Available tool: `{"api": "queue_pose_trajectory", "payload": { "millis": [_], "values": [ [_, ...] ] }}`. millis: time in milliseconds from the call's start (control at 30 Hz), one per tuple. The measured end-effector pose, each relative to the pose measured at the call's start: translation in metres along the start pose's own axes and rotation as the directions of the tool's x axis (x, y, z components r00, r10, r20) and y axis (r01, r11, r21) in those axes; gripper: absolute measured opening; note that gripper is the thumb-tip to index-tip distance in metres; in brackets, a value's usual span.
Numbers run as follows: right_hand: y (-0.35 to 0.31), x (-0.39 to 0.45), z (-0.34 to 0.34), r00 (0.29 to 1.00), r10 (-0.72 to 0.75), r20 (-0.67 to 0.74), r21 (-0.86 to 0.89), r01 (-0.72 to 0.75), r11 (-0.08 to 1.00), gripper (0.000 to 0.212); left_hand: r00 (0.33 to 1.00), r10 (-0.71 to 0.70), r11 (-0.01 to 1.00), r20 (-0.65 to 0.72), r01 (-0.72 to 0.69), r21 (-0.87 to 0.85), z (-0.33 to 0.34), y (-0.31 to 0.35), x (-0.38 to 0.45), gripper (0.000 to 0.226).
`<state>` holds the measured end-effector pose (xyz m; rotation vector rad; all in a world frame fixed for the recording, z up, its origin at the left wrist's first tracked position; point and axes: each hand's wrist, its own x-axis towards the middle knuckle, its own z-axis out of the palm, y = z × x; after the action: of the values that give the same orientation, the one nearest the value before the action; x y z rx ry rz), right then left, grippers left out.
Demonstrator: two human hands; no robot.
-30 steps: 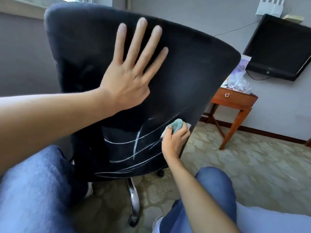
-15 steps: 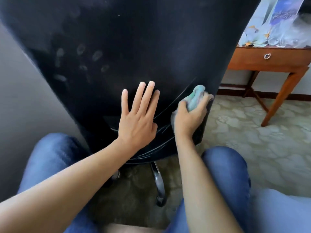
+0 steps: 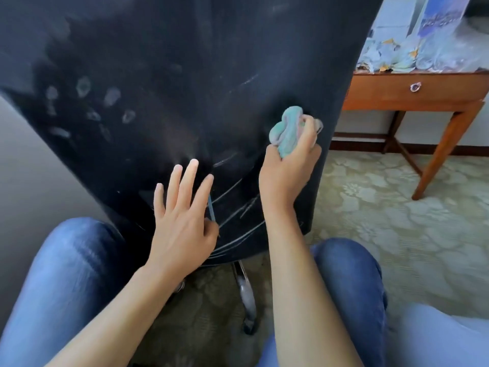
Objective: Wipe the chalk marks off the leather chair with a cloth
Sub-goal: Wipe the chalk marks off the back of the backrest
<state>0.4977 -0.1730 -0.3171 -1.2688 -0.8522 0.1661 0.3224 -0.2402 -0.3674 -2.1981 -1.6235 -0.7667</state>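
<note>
The black leather chair back (image 3: 185,62) fills the upper left of the head view. White chalk marks (image 3: 238,205) cross its lower part, and pale fingerprint smudges (image 3: 87,102) sit at its upper left. My left hand (image 3: 182,221) presses flat on the lower back with fingers straight and spread. My right hand (image 3: 288,170) grips a bunched teal cloth (image 3: 285,131) against the chair near its right edge, above the chalk lines.
A wooden side table (image 3: 412,94) with a drawer stands at the right, cluttered with plastic bags and papers (image 3: 423,49). The chair's chrome base leg (image 3: 246,295) runs down between my jeans-clad knees (image 3: 349,274). Patterned carpet (image 3: 383,221) covers the floor.
The view has closed in on the chair's lower back. My left hand slid down from high on the chair to beside the chalk lines. My right hand moved the cloth up along the right edge.
</note>
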Motion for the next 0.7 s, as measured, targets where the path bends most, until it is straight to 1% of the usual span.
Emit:
{"api": "queue_pose_trajectory", "payload": {
  "millis": [33,100,167,200,267,300,333,400,467,500,533,567,600,633,667,700],
  "values": [
    [-0.003,0.003,0.001,1.000,-0.010,-0.012,-0.036,0.010,0.999,0.065,1.000,-0.021,1.000,0.002,0.021,-0.004,0.000,-0.002,-0.003,0.083],
    [-0.004,-0.014,0.007,1.000,0.023,0.019,-0.172,-0.020,0.985,0.062,0.998,-0.061,0.998,0.023,0.061,-0.006,0.002,-0.004,-0.007,0.083],
    [0.004,-0.048,0.013,0.991,0.073,0.116,-0.319,-0.032,0.947,0.060,0.996,-0.075,0.997,0.046,0.075,-0.012,0.003,-0.004,-0.009,0.085],
    [0.007,-0.062,0.015,0.982,0.095,0.164,-0.361,-0.030,0.932,0.057,0.995,-0.076,0.997,0.058,0.077,-0.016,0.003,-0.004,-0.009,0.086],
    [0.010,-0.070,0.013,0.969,0.120,0.217,-0.390,-0.027,0.921,0.041,0.994,-0.075,0.996,0.078,0.077,-0.035,0.003,-0.002,-0.009,0.085],
    [0.008,-0.063,0.010,0.972,0.116,0.204,-0.398,-0.026,0.917,0.033,0.994,-0.074,0.996,0.082,0.078,-0.044,0.002,-0.002,-0.008,0.084],
    [0.007,-0.053,0.007,0.980,0.116,0.163,-0.408,-0.040,0.912,0.028,0.994,-0.072,0.996,0.086,0.077,-0.054,0.002,-0.004,-0.008,0.084],
    [0.001,-0.025,0.002,0.993,0.118,-0.001,-0.371,-0.110,0.922,0.028,0.995,-0.056,0.996,0.086,0.062,-0.068,0.001,-0.009,-0.010,0.083],
    [-0.007,-0.001,0.000,0.979,0.123,-0.160,-0.280,-0.164,0.946,0.028,0.996,-0.040,0.996,0.074,0.046,-0.081,-0.001,-0.015,-0.012,0.082],
    [-0.010,0.002,0.005,0.974,0.137,-0.183,-0.240,-0.180,0.954,0.028,0.997,-0.040,0.995,0.068,0.046,-0.083,-0.002,-0.018,-0.013,0.081],
    [-0.013,-0.004,0.011,0.973,0.157,-0.169,-0.213,-0.192,0.958,0.028,0.997,-0.043,0.995,0.063,0.049,-0.085,-0.003,-0.020,-0.012,0.081],
    [-0.014,-0.019,0.020,0.980,0.157,-0.124,-0.212,-0.181,0.960,0.029,0.997,-0.048,0.995,0.061,0.053,-0.086,-0.003,-0.023,-0.012,0.080],
    [-0.015,-0.042,0.028,0.992,0.122,-0.043,-0.224,-0.129,0.966,0.032,0.997,-0.054,0.995,0.061,0.059,-0.085,-0.003,-0.025,-0.011,0.079],
    [-0.015,-0.066,0.035,0.996,0.045,0.075,-0.236,-0.026,0.971,0.037,0.996,-0.061,0.994,0.059,0.066,-0.085,-0.002,-0.026,-0.010,0.077],
    [-0.014,-0.090,0.041,0.975,-0.052,0.216,-0.243,0.105,0.964,0.041,0.995,-0.074,0.994,0.059,0.079,-0.080,-0.001,-0.028,-0.011,0.073],
    [-0.013,-0.107,0.045,0.935,-0.139,0.327,-0.249,0.227,0.941,0.043,0.994,-0.095,0.993,0.060,0.099,-0.071,0.000,-0.030,-0.012,0.070]
  ]
}}
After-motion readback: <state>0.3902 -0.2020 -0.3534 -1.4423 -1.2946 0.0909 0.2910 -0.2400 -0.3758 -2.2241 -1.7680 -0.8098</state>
